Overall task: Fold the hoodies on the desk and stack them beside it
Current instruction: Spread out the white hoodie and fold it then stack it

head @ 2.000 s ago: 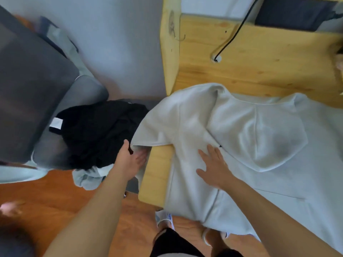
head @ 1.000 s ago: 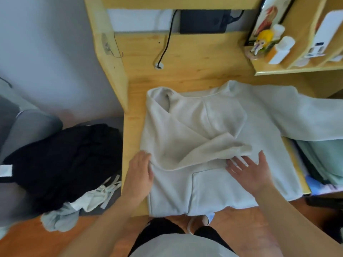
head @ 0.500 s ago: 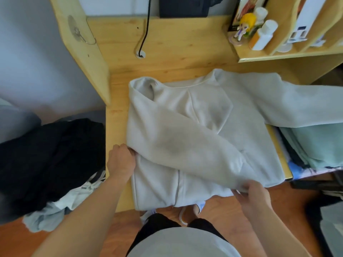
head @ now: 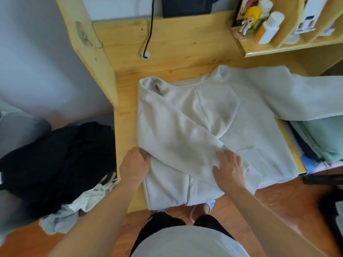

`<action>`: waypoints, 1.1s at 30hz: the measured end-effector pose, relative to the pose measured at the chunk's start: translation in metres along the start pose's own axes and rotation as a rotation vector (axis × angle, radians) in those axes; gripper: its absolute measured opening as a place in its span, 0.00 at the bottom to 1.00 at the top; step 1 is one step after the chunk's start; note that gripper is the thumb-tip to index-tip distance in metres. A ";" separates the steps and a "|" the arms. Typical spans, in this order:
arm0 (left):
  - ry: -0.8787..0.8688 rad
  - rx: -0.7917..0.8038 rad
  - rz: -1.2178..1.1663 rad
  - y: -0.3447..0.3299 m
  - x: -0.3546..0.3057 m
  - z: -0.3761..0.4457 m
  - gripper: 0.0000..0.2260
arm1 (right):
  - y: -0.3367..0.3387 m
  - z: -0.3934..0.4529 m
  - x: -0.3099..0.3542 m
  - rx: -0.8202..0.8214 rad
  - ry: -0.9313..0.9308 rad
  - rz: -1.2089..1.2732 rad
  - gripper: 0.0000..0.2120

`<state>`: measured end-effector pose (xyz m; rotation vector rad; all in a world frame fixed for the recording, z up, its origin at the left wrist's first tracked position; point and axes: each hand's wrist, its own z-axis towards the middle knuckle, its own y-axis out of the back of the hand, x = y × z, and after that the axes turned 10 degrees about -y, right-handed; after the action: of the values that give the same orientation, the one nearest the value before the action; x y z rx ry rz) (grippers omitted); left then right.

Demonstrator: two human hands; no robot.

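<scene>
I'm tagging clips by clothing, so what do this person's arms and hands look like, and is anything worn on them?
Both forearms are bare, with no sleeves reaching them. The left hand and right hand show no gloves, rings or watch.

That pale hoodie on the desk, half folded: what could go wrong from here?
The hoodie overhangs the desk's front edge, so it might slide off while being handled. Its unfolded right sleeve trails over the green folded pile and could drag that pile when pulled in. The folded sleeve may spring open once the right hand and left hand let go.
</scene>
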<state>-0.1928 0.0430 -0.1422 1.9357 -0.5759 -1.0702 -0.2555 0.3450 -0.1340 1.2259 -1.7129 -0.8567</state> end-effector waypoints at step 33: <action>-0.467 -0.018 0.661 0.049 0.059 0.016 0.13 | 0.039 -0.010 -0.014 0.061 -0.183 -0.011 0.21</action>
<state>-0.1743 -0.0329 -0.1336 1.3072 -1.3440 -1.0645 -0.2592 0.3689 -0.0988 1.2300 -1.8918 -0.9539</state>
